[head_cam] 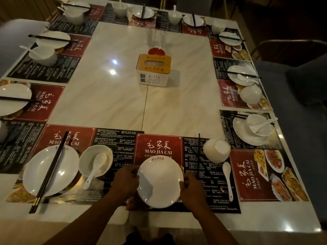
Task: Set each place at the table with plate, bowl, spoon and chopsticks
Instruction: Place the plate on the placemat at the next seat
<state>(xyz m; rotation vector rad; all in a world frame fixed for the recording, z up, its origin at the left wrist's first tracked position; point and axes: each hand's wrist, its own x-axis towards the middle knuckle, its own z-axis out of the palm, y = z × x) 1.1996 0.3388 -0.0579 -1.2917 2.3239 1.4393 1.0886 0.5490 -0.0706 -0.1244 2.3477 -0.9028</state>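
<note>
A white plate (160, 181) lies on the red and black placemat (200, 200) at the near edge of the table. My left hand (126, 183) grips its left rim and my right hand (192, 188) grips its right rim. To the right of the plate a white bowl (216, 150) lies tipped on its side, with a white spoon (227, 179) below it on the mat. A thin dark chopstick (199, 138) shows just left of that bowl. The place to the left has a plate (51, 171) with chopsticks (50, 171) across it, and a bowl (95, 160) holding a spoon.
A tissue box (153, 69) stands in the middle of the marble table (109, 96). Places with plates, bowls and chopsticks line the left, far and right sides. A plate with a bowl and spoon (253, 128) sits at the near right. Chairs (290, 82) stand to the right.
</note>
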